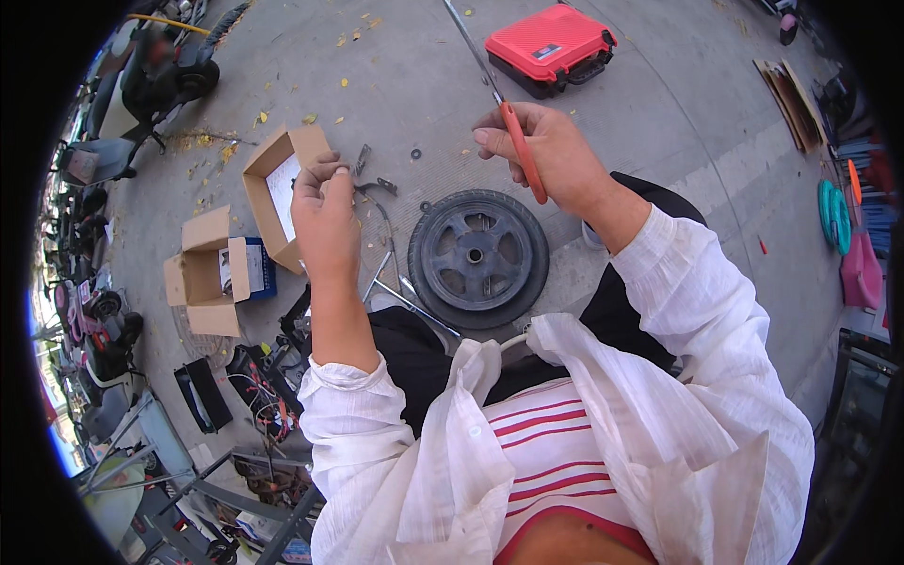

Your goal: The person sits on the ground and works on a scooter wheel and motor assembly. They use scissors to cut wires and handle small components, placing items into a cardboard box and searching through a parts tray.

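Note:
Raised at the upper middle, my right hand (541, 155) is closed round the orange handle of a long steel pry bar (521, 151). Its metal shaft points up and away, past the top edge of the view. My left hand (325, 202) is lifted in front of an opened cardboard box (256, 179). Its fingers are curled together; whatever they may hold is too small or hidden to name. Between my legs a black wheel with a tyre (443, 254) lies flat on the ground, below both hands and touched by neither.
A red hard case (551, 42) lies beyond my right hand. A chrome cross wrench (400, 297) and a dark cable with levers (381, 185) lie left of the wheel. Another open carton (212, 315) stands farther left. Scooters (169, 80) line the left side.

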`<state>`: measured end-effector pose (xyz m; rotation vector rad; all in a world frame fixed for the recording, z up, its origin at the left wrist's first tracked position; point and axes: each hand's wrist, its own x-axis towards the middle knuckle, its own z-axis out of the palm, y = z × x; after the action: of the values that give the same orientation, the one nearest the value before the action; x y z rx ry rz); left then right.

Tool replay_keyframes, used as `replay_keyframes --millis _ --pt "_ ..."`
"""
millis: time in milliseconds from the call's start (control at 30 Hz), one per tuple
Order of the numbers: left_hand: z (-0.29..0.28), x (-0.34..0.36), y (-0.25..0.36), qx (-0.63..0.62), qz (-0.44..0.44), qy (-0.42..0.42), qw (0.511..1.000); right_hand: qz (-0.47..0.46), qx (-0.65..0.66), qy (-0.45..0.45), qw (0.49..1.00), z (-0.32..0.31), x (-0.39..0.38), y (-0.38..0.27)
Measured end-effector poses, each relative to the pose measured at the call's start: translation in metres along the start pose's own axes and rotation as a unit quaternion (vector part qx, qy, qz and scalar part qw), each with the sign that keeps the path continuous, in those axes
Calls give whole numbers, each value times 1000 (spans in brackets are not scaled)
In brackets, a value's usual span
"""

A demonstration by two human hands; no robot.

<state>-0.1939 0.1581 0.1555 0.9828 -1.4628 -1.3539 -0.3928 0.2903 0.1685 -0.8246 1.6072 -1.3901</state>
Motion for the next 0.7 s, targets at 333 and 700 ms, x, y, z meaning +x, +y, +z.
replay_keyframes --millis 333,700 --pt "30 -41 -7 376 242 -133 884 -56 -59 -63 995 21 -7 12" --pt "34 -46 -2 409 319 -129 845 40 -88 -84 992 25 -6 17"
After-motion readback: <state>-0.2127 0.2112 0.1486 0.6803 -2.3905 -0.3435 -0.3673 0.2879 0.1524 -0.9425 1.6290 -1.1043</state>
